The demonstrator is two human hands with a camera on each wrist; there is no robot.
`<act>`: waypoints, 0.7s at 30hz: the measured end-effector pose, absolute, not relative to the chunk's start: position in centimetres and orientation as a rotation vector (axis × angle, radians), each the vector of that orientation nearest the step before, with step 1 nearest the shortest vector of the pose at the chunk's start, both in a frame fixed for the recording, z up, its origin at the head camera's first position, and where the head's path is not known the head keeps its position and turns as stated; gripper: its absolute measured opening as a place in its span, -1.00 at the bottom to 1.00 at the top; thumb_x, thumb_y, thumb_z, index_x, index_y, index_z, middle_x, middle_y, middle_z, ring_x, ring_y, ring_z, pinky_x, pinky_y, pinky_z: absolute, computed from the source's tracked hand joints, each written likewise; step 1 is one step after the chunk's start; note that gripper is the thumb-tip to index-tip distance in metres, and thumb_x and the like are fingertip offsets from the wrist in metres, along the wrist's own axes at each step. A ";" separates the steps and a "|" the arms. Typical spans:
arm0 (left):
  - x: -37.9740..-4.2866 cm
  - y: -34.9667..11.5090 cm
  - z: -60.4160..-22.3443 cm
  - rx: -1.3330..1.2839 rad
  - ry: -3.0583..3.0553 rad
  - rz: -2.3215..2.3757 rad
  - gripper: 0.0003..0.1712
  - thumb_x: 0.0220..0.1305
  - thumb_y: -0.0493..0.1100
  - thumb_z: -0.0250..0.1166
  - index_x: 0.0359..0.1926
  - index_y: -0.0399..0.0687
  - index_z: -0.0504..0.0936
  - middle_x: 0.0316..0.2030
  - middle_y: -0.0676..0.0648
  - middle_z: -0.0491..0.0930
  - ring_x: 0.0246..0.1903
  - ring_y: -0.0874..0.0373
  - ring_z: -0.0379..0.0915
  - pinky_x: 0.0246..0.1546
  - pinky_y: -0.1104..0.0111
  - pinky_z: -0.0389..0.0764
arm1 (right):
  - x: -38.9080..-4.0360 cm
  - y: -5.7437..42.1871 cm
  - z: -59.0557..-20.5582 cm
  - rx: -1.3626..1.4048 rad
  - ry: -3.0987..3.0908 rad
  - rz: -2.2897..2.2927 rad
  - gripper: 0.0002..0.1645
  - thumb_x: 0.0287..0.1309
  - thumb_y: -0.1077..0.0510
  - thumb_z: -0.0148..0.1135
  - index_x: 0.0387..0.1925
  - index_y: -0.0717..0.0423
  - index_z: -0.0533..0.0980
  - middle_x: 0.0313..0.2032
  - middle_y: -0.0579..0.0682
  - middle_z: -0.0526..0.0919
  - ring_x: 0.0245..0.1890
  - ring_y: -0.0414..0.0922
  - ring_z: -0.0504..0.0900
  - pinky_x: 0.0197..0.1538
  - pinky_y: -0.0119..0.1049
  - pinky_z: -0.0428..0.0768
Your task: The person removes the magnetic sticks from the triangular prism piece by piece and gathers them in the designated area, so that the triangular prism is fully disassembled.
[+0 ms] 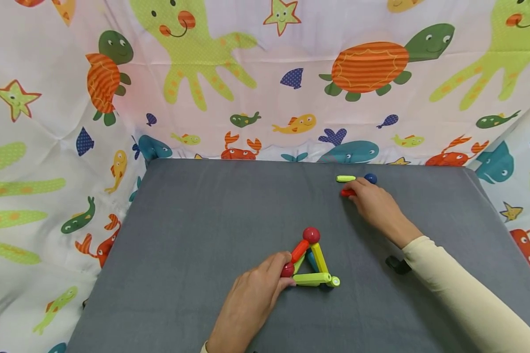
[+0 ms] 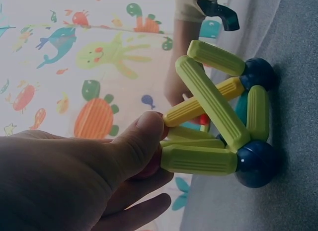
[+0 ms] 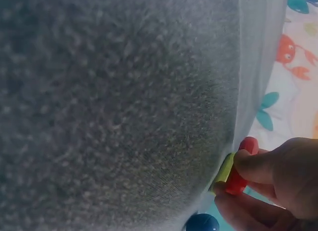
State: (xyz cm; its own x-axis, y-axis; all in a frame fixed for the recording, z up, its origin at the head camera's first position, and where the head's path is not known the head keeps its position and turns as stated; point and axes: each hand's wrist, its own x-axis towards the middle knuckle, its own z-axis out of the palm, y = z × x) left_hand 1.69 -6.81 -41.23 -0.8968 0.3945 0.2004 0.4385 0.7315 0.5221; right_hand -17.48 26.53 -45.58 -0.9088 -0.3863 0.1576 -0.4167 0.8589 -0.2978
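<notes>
My left hand (image 1: 252,295) grips a built frame of sticks and balls at its near-left red ball (image 1: 287,270). The frame has a red stick (image 1: 299,251), a yellow stick (image 1: 319,257), several green sticks (image 2: 201,159) and a second red ball (image 1: 311,235) on top. Dark blue balls (image 2: 258,164) form its lower corners, low over the grey cloth in the left wrist view. Toward the back, my right hand (image 1: 377,207) pinches a loose red stick (image 3: 235,183) between thumb and fingers. Beside it lie a loose green stick (image 1: 345,179) and a blue ball (image 1: 370,178).
Grey cloth (image 1: 194,220) covers the table. A white curtain (image 1: 256,59) printed with sea animals hangs behind it and at both sides. A black strap piece (image 1: 398,265) shows under the right wrist by the cream sleeve (image 1: 463,284).
</notes>
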 end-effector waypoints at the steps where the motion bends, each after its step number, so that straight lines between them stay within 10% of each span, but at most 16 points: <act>1: 1.7 -6.8 -41.2 -0.691 -2.847 -0.885 -0.51 0.34 0.03 0.46 0.19 0.06 0.54 -0.14 0.12 0.64 -0.45 0.35 0.48 -0.45 0.45 0.62 | -17.7 26.5 -45.7 0.631 -2.946 0.493 -0.69 0.35 0.32 0.39 0.10 0.21 0.63 -0.03 0.19 0.66 -0.23 0.12 0.66 -0.14 0.19 0.71; 21: 1.5 -7.0 -41.2 -0.704 -2.847 -0.888 -0.53 0.34 0.05 0.45 0.17 0.08 0.52 -0.16 0.15 0.60 -0.46 0.36 0.43 -0.45 0.48 0.59 | -19.8 26.5 -46.7 0.588 -2.939 0.451 -0.72 0.29 0.29 0.47 0.02 0.17 0.69 -0.15 0.15 0.69 -0.22 0.16 0.67 -0.13 0.21 0.71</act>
State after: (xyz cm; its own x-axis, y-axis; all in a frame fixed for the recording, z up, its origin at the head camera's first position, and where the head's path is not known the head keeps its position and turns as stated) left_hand 1.54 -7.01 -41.22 -0.8915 0.4042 0.2044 0.4488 0.7269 0.5198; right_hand -19.77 26.51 -46.68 -0.9188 -0.3585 0.1650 -0.3915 0.8808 -0.2662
